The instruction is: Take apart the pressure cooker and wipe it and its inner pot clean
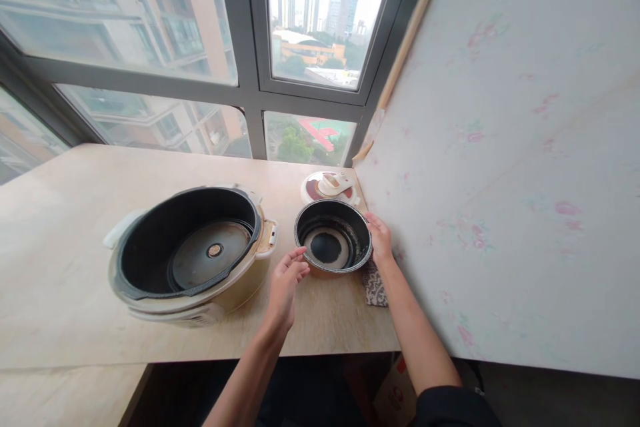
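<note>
A round black inner pot (326, 247) with a worn, scratched coating is at the right of the counter. My right hand (379, 237) holds its right side, the fingers at the rim. My left hand (287, 279) is by the pot's left rim, fingers apart and slightly curled with nothing in them; whether the fingertips touch the rim I cannot tell. To the left stands an electric cooker body (245, 293) without its lid, showing a dark interior and a round heating plate (200, 257). Behind the inner pot lies a cream and brown lid (315, 188) with a handle.
A patterned cloth (375, 288) lies at the right, partly under my right forearm. The papered wall (500, 180) borders the counter (55, 267) on the right, and windows (315, 20) stand behind it. Below the front edge is a bag or box (395, 393).
</note>
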Tool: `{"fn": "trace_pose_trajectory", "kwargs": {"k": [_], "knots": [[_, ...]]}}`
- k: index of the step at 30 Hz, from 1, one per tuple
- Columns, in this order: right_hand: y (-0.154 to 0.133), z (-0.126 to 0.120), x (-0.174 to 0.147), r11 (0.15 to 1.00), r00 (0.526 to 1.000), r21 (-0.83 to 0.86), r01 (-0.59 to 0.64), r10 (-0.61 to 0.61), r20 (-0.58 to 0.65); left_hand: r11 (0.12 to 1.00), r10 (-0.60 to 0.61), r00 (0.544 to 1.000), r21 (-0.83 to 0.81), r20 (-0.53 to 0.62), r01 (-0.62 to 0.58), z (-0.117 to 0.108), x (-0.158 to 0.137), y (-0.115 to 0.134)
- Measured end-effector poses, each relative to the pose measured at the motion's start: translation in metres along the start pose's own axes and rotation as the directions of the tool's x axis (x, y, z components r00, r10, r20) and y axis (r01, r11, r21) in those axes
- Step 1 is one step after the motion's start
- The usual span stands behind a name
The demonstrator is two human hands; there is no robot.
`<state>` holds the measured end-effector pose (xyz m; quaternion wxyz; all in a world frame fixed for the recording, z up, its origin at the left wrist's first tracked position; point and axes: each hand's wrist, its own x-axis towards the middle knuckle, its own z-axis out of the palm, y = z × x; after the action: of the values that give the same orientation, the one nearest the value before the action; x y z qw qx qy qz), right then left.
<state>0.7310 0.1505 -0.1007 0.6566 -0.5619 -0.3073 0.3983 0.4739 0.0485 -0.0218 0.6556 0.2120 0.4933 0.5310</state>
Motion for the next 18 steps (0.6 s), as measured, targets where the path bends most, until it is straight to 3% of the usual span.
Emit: {"fn": "trace_pose_trajectory", "kwargs": {"k": [5, 8, 12, 15, 18], "knots": [[-0.005, -0.011, -0.014, 0.996, 0.999, -0.085, 0.025, -0.028, -0.03, 1.0, -0.013, 0.999, -0.013, 0.034, 0.014, 0.004, 0.0, 0.0], [-0.002, -0.035, -0.033, 0.948, 0.992, -0.313, 0.052, -0.086, -0.097, 1.0, 0.006, 0.999, -0.013, 0.038, -0.005, -0.002, -0.002, -0.006], [0.019, -0.073, -0.068, 0.733, 0.974, -0.667, 0.135, -0.223, -0.048, 0.999, -0.018, 0.999, 0.034, 0.035, 0.017, -0.016, -0.009, -0.024], [0.04, -0.087, -0.098, 0.61, 0.982, -0.782, 0.129, -0.186, 0.017, 0.991, -0.101, 0.993, 0.092, 0.062, 0.095, -0.025, -0.017, -0.038], [0.049, -0.086, -0.126, 0.47, 0.99, -0.877, 0.105, -0.128, 0.05, 0.974, -0.178, 0.974, 0.165, 0.138, 0.154, -0.031, -0.029, -0.05]]}}
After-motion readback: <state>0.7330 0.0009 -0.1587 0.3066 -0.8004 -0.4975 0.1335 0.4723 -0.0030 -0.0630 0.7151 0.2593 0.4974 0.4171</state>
